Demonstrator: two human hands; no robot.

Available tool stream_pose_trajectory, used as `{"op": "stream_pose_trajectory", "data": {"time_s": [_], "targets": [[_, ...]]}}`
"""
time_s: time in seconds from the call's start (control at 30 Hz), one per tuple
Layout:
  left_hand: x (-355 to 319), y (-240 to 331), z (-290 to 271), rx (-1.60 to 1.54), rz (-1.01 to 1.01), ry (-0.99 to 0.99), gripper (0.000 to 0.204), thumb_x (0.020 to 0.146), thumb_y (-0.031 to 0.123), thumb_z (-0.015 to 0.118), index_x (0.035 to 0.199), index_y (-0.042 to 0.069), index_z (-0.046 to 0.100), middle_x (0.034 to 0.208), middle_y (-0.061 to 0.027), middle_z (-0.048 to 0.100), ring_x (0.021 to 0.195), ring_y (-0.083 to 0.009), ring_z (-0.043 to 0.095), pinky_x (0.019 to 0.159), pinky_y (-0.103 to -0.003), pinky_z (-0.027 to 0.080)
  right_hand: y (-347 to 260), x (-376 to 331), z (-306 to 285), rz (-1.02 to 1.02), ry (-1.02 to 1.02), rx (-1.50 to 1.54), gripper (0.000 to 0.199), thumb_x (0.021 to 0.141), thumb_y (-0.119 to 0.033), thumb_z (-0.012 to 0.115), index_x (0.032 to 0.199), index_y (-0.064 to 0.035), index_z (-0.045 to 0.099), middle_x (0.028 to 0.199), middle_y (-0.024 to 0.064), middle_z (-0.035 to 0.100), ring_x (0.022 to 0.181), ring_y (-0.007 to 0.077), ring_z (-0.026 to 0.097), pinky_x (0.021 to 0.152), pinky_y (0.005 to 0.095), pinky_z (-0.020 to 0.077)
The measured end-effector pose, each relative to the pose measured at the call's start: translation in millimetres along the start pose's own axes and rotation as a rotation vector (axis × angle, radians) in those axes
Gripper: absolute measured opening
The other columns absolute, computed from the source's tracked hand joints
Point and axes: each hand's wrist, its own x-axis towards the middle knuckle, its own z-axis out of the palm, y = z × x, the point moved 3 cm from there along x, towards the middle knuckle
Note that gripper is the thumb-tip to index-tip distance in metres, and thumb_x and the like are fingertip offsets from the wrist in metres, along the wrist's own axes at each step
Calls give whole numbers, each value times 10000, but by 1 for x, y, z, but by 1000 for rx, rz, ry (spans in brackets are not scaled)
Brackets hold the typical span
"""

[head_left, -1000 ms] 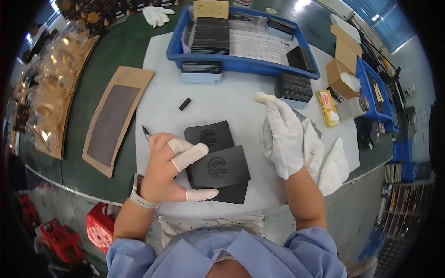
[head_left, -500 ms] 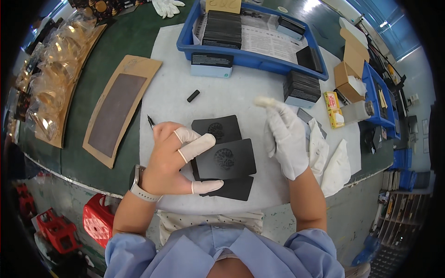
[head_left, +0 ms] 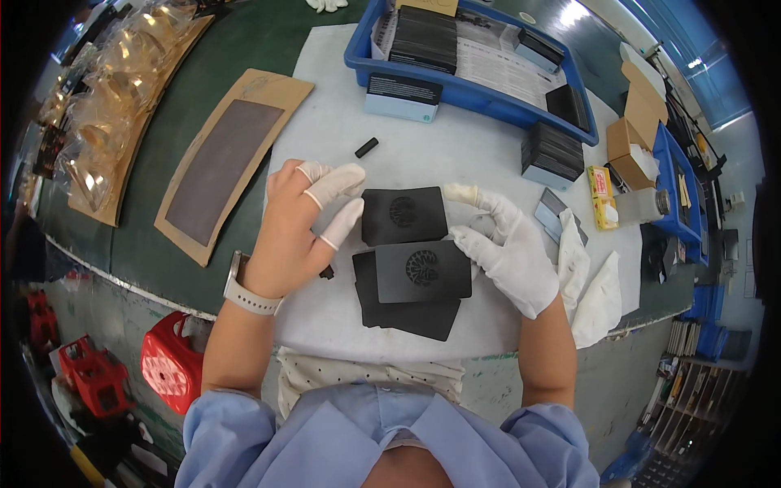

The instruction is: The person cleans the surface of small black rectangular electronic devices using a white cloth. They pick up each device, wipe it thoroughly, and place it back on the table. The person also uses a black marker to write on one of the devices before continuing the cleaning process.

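Observation:
Dark cards lie in overlapping piles on the white cloth before me. The upper card (head_left: 378, 215) and the middle card (head_left: 394, 281) each bear a round embossed emblem; plain black cards (head_left: 415, 317) stick out below. My left hand (head_left: 301, 220), with pale finger covers, hovers by the upper card's left edge, thumb and fingers apart. A small dark end (head_left: 328, 272), seemingly the pen's, shows beneath it. In a white glove, my right hand (head_left: 517, 260) has its forefinger and thumb spread at that card's right edge. Whether the fingertips press on the card, I cannot tell.
A black cap (head_left: 367, 148) lies beyond my left hand. Farther back, a blue tray (head_left: 476, 110) holds card stacks, with a boxed stack (head_left: 551, 154) before it. At right are a bottle (head_left: 641, 206) and a white glove (head_left: 598, 301); at left lies a cardboard panel (head_left: 183, 236).
My left hand has come off the middle card and moved to the upper card's left side. The right hand has lowered to that card's right edge. The whole view has shifted slightly.

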Motion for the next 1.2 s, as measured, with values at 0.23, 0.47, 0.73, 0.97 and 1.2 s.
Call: {"op": "stream_pose_trajectory", "data": {"time_s": [0.23, 0.47, 0.73, 0.97, 1.2], "targets": [[4, 0, 6, 74, -29, 9, 363, 782, 116, 724, 1134, 56, 655, 1044, -96, 622, 974, -305, 526, 900, -410, 370, -13, -10, -10, 27, 63, -31, 433, 894, -35, 634, 1317, -53, 543, 1005, 11, 641, 738, 29, 541, 598, 178, 429], [-5, 0, 15, 121, -14, -206, 847, 664, 376, 839, 1350, 21, 491, 1253, -176, 510, 1133, -376, 437, 1005, -465, 337, -47, -81, -121, -796, 1034, 337, 338, 925, -16, 575, 1255, 50, 548, 1103, 112, 622, 996, 162, 610, 880, 275, 485], [-5, 4, 24, 73, -67, -269, 896, 610, 401, 860, 1322, -6, 498, 1227, -172, 495, 1127, -362, 429, 1004, -471, 333, 36, -200, -296, -455, 1823, 168, 272, 933, -128, 620, 1188, -41, 582, 932, 39, 651, 684, 104, 607, 604, 221, 430], [-6, -5, 24, -13, -106, -210, 799, 597, 320, 878, 1250, -6, 553, 1138, -145, 533, 1063, -336, 472, 970, -437, 364, 44, -206, -372, -269, 1778, 128, 295, 933, -197, 617, 1105, 34, 553, 783, 112, 654, 530, 148, 602, 465, 266, 438], [-10, -10, 23, -32, -85, -162, 807, 561, 335, 893, 1230, 18, 572, 1134, -135, 543, 1050, -339, 488, 954, -438, 371, 48, -199, -374, -193, 1805, -87, 267, 938, -252, 583, 969, 13, 592, 690, 74, 607, 460, 110, 501, 412, 261, 368]]}}
